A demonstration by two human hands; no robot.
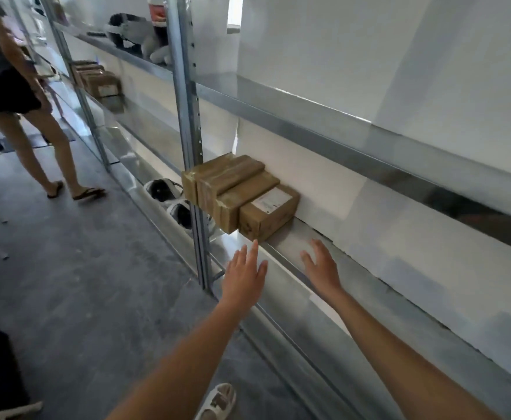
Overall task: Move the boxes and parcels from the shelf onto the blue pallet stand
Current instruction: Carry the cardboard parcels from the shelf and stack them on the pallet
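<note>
Both hands reach with straight, spread fingers and hold nothing: the left hand point(243, 275) seemingly just touches the nearest box point(267, 214) in a row on the metal shelf point(354, 286); the right hand point(320, 266) hovers beside it.

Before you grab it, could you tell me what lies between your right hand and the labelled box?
In the head view, only bare metal shelf separates the right hand from the labelled box.

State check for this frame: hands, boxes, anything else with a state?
Left hand: open, fingertip at the labelled box's corner.
Right hand: open, over the shelf, holding nothing.
Labelled box: on the shelf, taped shut.
Box stack: on the shelf, taped, not yet moved.
</note>
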